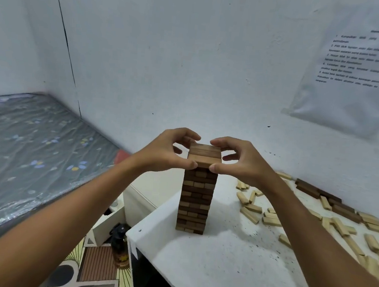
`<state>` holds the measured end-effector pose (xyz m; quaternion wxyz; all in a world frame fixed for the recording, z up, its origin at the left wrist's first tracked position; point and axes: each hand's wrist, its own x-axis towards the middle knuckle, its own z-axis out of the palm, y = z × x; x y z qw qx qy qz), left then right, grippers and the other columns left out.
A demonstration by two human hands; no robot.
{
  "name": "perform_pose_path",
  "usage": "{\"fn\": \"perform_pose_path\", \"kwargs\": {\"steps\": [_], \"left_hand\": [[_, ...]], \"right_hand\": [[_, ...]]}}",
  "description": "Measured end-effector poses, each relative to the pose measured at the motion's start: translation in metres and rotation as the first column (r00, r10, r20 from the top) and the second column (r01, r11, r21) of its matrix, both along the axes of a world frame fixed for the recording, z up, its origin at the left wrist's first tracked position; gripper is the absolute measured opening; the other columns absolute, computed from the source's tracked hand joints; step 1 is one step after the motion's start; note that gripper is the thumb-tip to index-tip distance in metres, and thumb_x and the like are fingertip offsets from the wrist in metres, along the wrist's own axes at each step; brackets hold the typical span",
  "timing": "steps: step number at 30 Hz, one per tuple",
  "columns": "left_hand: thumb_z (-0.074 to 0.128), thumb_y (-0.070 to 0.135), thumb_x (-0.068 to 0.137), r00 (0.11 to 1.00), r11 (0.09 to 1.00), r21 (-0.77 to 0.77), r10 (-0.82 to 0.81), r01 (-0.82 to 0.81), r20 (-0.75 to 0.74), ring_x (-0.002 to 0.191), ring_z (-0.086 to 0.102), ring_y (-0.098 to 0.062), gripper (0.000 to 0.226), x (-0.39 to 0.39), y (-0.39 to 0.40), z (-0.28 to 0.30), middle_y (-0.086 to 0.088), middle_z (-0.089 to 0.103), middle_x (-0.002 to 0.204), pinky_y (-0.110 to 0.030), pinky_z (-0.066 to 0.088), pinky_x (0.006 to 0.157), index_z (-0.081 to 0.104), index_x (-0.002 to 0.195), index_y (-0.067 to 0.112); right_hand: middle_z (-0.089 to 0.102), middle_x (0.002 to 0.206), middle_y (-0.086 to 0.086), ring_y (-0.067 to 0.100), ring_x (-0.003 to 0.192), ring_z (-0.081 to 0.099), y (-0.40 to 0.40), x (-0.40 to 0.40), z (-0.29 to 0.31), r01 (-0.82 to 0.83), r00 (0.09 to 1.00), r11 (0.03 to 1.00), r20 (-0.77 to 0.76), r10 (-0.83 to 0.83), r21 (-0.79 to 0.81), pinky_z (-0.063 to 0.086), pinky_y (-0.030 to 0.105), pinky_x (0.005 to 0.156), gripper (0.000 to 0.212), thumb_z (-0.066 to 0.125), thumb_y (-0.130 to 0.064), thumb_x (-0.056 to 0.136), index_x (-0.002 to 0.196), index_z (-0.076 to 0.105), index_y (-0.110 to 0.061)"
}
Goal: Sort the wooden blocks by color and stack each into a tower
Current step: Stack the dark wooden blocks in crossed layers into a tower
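Note:
A tall tower of brown wooden blocks (196,197) stands on the white table (229,274) near its left edge. My left hand (171,151) and my right hand (240,159) flank the tower's top layer (205,154). Each hand pinches that layer's ends between thumb and curled fingers. Several light-coloured blocks (269,218) lie scattered on the table to the right. A few dark brown blocks (331,201) lie along the wall at the back right.
The table's left edge and corner (133,235) lie close to the tower. A mattress (32,151) fills the left side. A dark bottle (119,245) stands on the patterned floor below. A printed sheet (358,67) hangs on the wall.

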<state>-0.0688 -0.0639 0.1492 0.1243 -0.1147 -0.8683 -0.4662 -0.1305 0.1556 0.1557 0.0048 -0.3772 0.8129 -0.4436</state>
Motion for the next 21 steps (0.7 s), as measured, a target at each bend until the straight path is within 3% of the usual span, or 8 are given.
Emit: {"fn": "perform_pose_path", "kwargs": {"steps": [21], "left_hand": [[0.075,0.047,0.055,0.999,0.999,-0.018,-0.028,0.029,0.030,0.105,0.060,-0.006,0.064,-0.007,-0.006,-0.014,0.006,0.064,0.112,-0.031,0.052,0.087,0.060,0.116,0.035]], "right_hand": [[0.062,0.118,-0.015,-0.001,0.111,0.056,-0.002,-0.007,-0.015,-0.010,0.999,0.999,0.038,0.009,0.031,0.049,0.022,0.087,0.061,0.075,-0.036,0.064,0.123,0.060,-0.032]]}}
